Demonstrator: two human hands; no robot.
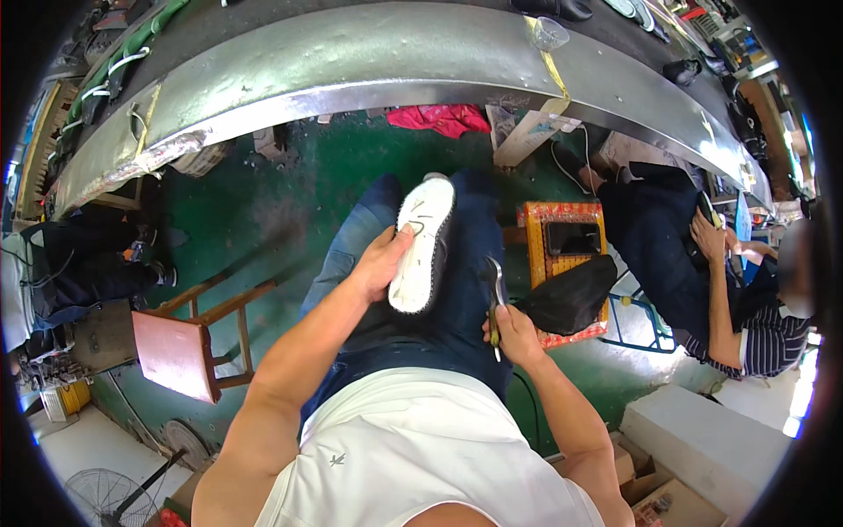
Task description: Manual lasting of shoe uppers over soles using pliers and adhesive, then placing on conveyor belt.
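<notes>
A lasted shoe point(423, 241) rests over my thighs with its white underside up and a dark, stitched-looking edge along its right side. My left hand point(382, 263) is closed round its left side, thumb lying on the white bottom. Beside my right thigh, my right hand point(516, 335) grips a pair of pincers point(497, 294) with curved metal jaws pointing away from me. The pincers are apart from the shoe.
A metal-edged bench point(351, 57) crosses ahead. On my right, an orange stool point(536, 237) bears a phone point(572, 238) and a black, soft-looking piece point(571, 294). A co-worker point(738, 290) sits further right. A wooden stool point(176, 351) stands left, near a fan point(110, 499).
</notes>
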